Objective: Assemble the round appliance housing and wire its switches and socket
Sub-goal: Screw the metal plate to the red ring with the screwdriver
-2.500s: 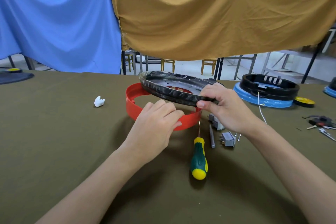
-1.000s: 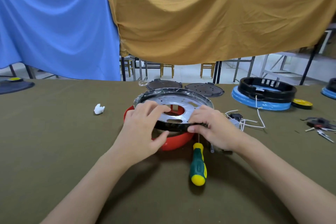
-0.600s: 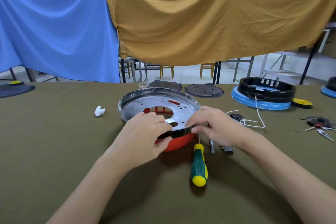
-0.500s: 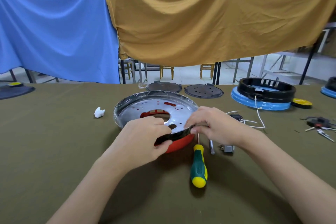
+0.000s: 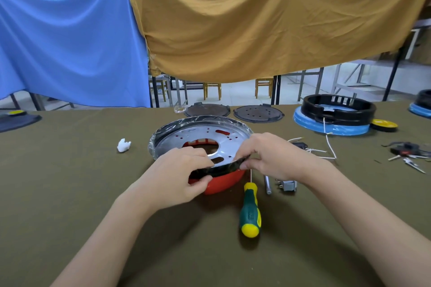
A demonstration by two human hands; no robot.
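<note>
A round metal pan with a black, film-wrapped rim (image 5: 186, 134) sits on top of the red housing ring (image 5: 224, 182), tilted toward me. My left hand (image 5: 177, 175) grips the pan's near rim, thumb under, fingers on the metal. My right hand (image 5: 268, 154) pinches the rim just to the right. Only the near arc of the red ring shows below the pan. A grey switch (image 5: 288, 185) and a metal rod (image 5: 267, 184) lie to the right, with white wires (image 5: 326, 147) behind my right hand.
A green and yellow screwdriver (image 5: 250, 211) lies close in front. A white clip (image 5: 123, 145) sits to the left. Two dark round plates (image 5: 257, 113) lie at the back. A black housing on a blue ring (image 5: 335, 112) and small tools (image 5: 408, 151) are at the right.
The pan came down from a raised tilt onto the red ring, and both hands shifted along its near rim. The camera has tipped slightly.
</note>
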